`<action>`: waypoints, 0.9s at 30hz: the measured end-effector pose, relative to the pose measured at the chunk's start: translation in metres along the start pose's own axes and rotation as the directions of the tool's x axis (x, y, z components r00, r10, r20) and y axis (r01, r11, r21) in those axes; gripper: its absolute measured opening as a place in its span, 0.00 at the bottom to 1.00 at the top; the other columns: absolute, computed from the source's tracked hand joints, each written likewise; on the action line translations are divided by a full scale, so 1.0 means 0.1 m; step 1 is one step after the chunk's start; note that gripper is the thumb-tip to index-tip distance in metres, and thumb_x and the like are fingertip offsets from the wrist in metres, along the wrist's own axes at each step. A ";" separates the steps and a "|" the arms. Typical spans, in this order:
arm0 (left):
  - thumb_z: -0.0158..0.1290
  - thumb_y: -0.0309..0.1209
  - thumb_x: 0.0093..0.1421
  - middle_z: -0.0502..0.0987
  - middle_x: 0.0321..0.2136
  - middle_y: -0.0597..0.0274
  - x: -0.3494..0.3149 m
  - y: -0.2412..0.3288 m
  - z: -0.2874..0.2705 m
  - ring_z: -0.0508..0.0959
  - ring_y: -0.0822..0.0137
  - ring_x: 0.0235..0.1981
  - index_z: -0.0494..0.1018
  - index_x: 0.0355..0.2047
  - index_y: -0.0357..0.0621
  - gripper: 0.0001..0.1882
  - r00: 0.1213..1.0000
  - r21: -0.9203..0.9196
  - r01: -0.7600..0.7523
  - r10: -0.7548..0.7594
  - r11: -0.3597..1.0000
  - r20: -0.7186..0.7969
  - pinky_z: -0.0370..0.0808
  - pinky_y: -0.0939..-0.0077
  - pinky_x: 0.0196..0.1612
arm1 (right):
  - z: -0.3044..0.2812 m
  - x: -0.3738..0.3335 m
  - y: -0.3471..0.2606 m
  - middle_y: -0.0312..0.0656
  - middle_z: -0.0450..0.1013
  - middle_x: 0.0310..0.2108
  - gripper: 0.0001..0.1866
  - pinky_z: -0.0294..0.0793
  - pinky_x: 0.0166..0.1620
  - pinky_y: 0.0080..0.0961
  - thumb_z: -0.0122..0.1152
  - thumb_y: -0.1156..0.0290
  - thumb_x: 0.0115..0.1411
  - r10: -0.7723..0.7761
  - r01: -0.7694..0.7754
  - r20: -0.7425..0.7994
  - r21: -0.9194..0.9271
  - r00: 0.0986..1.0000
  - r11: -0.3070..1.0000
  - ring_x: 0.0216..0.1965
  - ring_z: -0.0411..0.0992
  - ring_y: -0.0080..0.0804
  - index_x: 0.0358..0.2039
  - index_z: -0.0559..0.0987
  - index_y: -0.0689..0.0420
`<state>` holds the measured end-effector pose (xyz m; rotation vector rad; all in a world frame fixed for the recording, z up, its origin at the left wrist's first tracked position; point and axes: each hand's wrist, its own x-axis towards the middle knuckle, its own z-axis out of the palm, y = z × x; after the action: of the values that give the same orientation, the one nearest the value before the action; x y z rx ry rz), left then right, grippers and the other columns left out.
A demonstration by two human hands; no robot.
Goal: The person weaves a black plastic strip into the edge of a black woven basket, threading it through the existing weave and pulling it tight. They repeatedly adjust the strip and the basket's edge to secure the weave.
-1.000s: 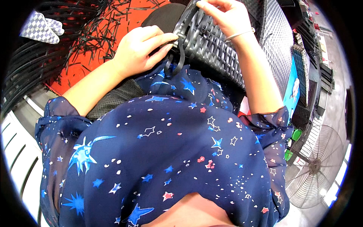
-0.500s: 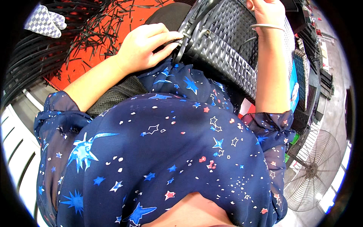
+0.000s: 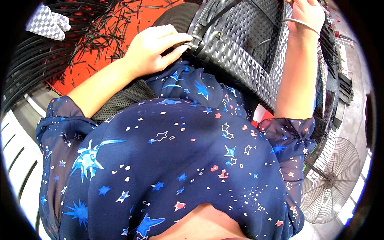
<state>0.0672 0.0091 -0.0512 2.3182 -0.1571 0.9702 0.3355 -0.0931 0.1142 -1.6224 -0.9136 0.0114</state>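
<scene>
A black woven plastic wicker piece (image 3: 244, 56), box-like with a framed edge, rests tilted over my lap. My left hand (image 3: 154, 48) pinches its near left corner, thumb and fingers pressed at the frame. From that corner a flat black strip (image 3: 218, 18) runs up to the right and leaves the picture at the top. My right hand (image 3: 306, 16), with a pale band on the wrist, is raised beyond the wicker's right side. Its fingers are closed at the upper edge of the picture; what they hold is cut off from view.
Short black strip offcuts (image 3: 108, 34) litter a red surface (image 3: 138, 20) at the left. Long black strands (image 3: 36, 64) hang beside it, with a checkered cloth item (image 3: 48, 24) above. A round floor fan (image 3: 330, 180) stands at the right, near stacked dark woven pieces (image 3: 326, 96).
My right hand has moved up and to the right. The strip, looped near the corner before, now runs straighter. My left hand stays at the corner.
</scene>
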 end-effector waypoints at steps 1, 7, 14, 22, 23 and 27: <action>0.60 0.26 0.53 0.75 0.25 0.60 0.00 0.00 -0.01 0.77 0.61 0.26 0.77 0.42 0.42 0.14 1.000 -0.010 0.001 -0.001 1.000 0.006 0.74 0.70 0.30 | 0.02 -0.01 -0.01 0.34 0.74 0.23 0.10 0.64 0.23 0.13 0.67 0.68 0.58 -0.005 0.005 -0.004 0.000 1.000 1.000 0.19 0.68 0.16 0.36 0.82 0.62; 0.60 0.27 0.53 0.75 0.26 0.60 -0.01 -0.01 0.00 0.77 0.61 0.26 0.77 0.40 0.43 0.13 1.000 -0.027 0.012 -0.012 1.000 -0.002 0.74 0.70 0.30 | 0.06 -0.07 -0.07 0.36 0.75 0.25 0.10 0.67 0.26 0.13 0.67 0.69 0.58 -0.023 0.025 -0.036 0.071 0.999 0.997 0.22 0.71 0.19 0.37 0.82 0.62; 0.62 0.30 0.52 0.75 0.26 0.61 0.02 -0.01 -0.01 0.77 0.61 0.27 0.78 0.38 0.44 0.13 1.000 -0.026 0.022 -0.022 0.999 -0.005 0.75 0.70 0.29 | 0.14 -0.23 -0.29 0.37 0.76 0.26 0.11 0.69 0.29 0.14 0.66 0.70 0.59 -0.219 0.215 0.021 0.108 0.976 0.971 0.24 0.73 0.20 0.39 0.81 0.63; 0.65 0.31 0.50 0.74 0.27 0.59 0.31 0.04 -0.08 0.76 0.62 0.27 0.79 0.40 0.43 0.16 0.999 -0.015 0.006 -0.006 1.000 0.050 0.74 0.71 0.31 | 0.26 -0.34 -0.47 0.36 0.77 0.26 0.10 0.70 0.29 0.13 0.67 0.69 0.58 -0.190 0.188 0.012 0.079 0.982 0.979 0.24 0.73 0.19 0.37 0.82 0.62; 0.65 0.32 0.50 0.74 0.27 0.60 0.33 0.03 -0.05 0.76 0.63 0.27 0.79 0.40 0.44 0.16 0.996 -0.018 0.028 -0.026 0.999 0.090 0.73 0.71 0.30 | 0.27 -0.34 -0.47 0.36 0.77 0.26 0.10 0.70 0.29 0.13 0.67 0.70 0.58 -0.202 0.200 0.019 0.091 0.979 0.976 0.24 0.73 0.19 0.37 0.82 0.62; 0.63 0.40 0.53 0.69 0.18 0.62 0.46 0.14 0.01 0.70 0.66 0.19 0.79 0.41 0.50 0.16 0.931 -0.038 0.271 -0.252 0.962 0.263 0.67 0.71 0.24 | 0.26 -0.34 -0.43 0.36 0.77 0.26 0.09 0.71 0.30 0.14 0.66 0.73 0.59 -0.233 0.218 0.076 0.168 0.970 0.961 0.24 0.73 0.19 0.38 0.82 0.63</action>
<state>0.0967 0.0030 -0.0134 2.3149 0.0135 0.5223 0.2756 -0.0913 0.1272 -1.3726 -1.1388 0.0027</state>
